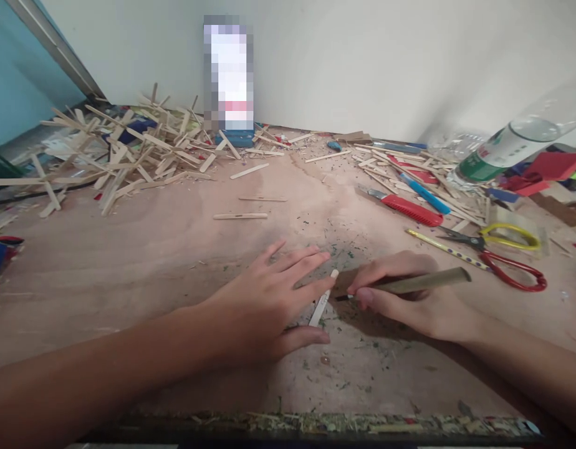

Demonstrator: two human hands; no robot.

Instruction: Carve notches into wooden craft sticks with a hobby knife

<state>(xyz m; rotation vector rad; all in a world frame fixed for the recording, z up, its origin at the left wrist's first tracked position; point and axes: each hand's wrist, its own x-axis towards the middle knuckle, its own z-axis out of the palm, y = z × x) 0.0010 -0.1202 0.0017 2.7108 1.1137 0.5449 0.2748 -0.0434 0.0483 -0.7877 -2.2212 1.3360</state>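
My left hand (288, 293) lies spread on the wooden table, its fingers stretched out. Its index fingertip presses near the upper end of a pale craft stick (321, 308), and the thumb rests by the lower end. Thin dark lines mark the stick's face. In a writing grip, my right hand (409, 299) is closed around an olive-coloured pen (421, 280). The pen's narrow dark tip points left, just right of the stick and close to the tabletop. Dark specks and shavings are scattered around both hands.
Two craft sticks (240, 216) lie ahead of my left hand. A large stick pile (148, 146) stands back left, near a blurred upright screen (229, 75). On the right are scissors (484, 243), a patterned pencil (449, 249), a red cutter (412, 209) and a tilted bottle (507, 143).
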